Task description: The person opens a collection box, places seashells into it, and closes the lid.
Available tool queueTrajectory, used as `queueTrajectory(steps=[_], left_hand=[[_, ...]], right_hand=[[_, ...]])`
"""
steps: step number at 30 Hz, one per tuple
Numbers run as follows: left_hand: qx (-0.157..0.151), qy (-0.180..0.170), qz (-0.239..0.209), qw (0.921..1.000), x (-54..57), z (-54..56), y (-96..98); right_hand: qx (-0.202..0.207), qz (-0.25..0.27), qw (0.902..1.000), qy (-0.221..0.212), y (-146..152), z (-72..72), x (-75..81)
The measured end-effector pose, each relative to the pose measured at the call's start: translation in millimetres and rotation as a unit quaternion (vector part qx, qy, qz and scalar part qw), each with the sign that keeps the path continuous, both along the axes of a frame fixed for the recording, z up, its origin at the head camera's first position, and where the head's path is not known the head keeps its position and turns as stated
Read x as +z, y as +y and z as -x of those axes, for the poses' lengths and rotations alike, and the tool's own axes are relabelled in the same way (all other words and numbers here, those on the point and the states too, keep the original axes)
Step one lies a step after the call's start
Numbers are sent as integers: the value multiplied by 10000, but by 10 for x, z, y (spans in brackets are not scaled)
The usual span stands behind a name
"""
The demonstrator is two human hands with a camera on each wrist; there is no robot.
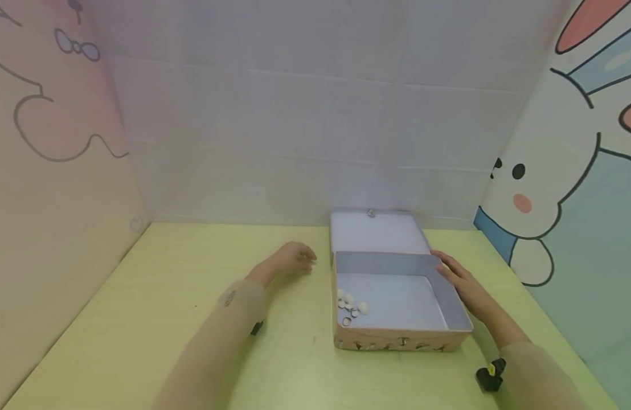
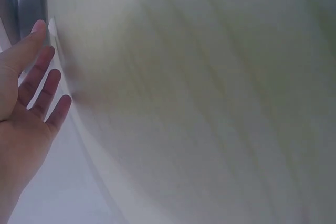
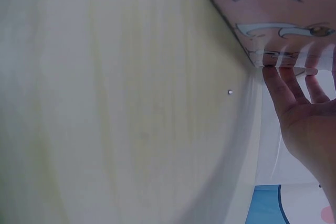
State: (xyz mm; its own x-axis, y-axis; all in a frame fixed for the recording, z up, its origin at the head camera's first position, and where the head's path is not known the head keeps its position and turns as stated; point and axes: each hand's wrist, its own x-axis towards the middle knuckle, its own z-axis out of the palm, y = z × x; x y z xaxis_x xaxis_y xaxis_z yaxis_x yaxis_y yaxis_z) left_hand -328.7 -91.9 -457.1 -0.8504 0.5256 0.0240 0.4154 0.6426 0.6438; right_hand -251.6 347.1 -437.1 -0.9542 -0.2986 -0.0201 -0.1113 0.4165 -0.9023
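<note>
A shallow patterned box (image 1: 402, 338) with a pale interior stands on the table, its hinged lid (image 1: 379, 232) laid back towards the rear wall. In the box's front left corner lie several small white round pieces (image 1: 363, 308) and rings (image 1: 347, 322), too small to identify. My left hand (image 1: 291, 259) hovers left of the box, apart from it. Its fingers are relaxed and hold nothing, as the left wrist view confirms. My right hand (image 1: 464, 287) rests at the right wall near the back corner. In the right wrist view, its fingers (image 3: 281, 90) lie extended against the box's patterned side; the thumb is hidden there.
The light yellow table (image 1: 156, 307) extends left and in front of the box. A white sheet wall (image 1: 254, 142) stands behind, with cartoon-printed panels (image 1: 531, 199) at both sides. A tiny shiny bit (image 3: 230, 92) lies on the table by the box. Black devices (image 1: 490, 377) sit at both wrists.
</note>
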Motion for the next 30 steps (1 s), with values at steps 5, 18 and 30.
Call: queueTrajectory(steps=[5, 18, 30], left_hand=[[-57, 368, 306, 9988, -8, -9, 14], [2, 633, 764, 9951, -15, 7, 84], [1, 617, 754, 9952, -35, -11, 87]], right_hand=[[10, 7, 10000, -8, -6, -8, 20], [19, 18, 10000, 4, 20, -29, 45], [3, -32, 10000, 49, 19, -27, 32]])
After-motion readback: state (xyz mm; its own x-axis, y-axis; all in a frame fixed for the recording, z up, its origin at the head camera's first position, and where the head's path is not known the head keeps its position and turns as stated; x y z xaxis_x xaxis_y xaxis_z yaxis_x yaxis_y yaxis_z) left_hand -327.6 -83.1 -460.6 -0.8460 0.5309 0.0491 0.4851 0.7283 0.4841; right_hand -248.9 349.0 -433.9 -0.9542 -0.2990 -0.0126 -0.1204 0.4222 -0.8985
